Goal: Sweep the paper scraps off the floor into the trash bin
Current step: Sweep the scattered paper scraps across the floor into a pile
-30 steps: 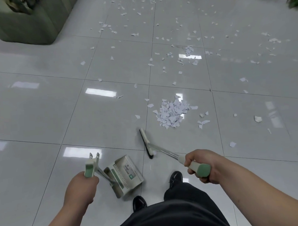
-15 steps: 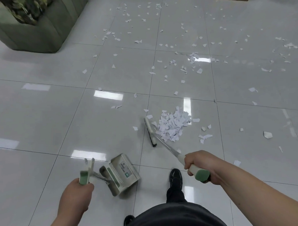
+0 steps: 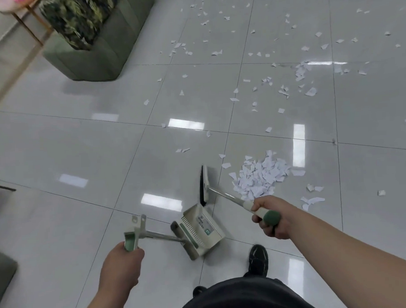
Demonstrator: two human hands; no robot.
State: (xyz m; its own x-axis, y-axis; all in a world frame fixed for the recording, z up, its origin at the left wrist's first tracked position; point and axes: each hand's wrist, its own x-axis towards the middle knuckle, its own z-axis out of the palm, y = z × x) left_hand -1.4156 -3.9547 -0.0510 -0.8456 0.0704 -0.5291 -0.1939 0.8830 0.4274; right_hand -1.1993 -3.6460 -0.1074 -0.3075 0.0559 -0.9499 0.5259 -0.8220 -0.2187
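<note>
Gripping the green-capped end of the broom handle [image 3: 231, 200], right hand [image 3: 272, 217] closed in a fist around it, knuckles up, forearm running off toward the lower right. Broom head [image 3: 204, 185] down on the tile floor [image 3: 59, 147], ahead and to the left of that hand, dark bristles facing left, pale back facing the pile. Heaped paper scraps [image 3: 261, 174] just ahead of the right hand, to the right of the broom head and apart from it by a strip of bare tile. Loose scraps [image 3: 217, 53] scattered much farther ahead, thickest toward the upper right, a few stray pieces [image 3: 313, 199] just right of the right hand.

Clasping the green grip of the dustpan handle [image 3: 161, 236], left hand [image 3: 123, 262] likewise curled shut, thumb side up. Dustpan [image 3: 201, 230] resting on the floor between the two hands, cream with a green stripe and a comb of teeth, label on its back, its upper edge just beside the lower end of the broom head; touching or not, cannot tell. Black shoe [image 3: 258, 259] below the right hand, dark trousers [image 3: 243, 296] at the bottom edge. Green upholstered seat [image 3: 106, 53] with a leaf-patterned cushion [image 3: 77, 17] far ahead of the left hand. No trash bin in view.
</note>
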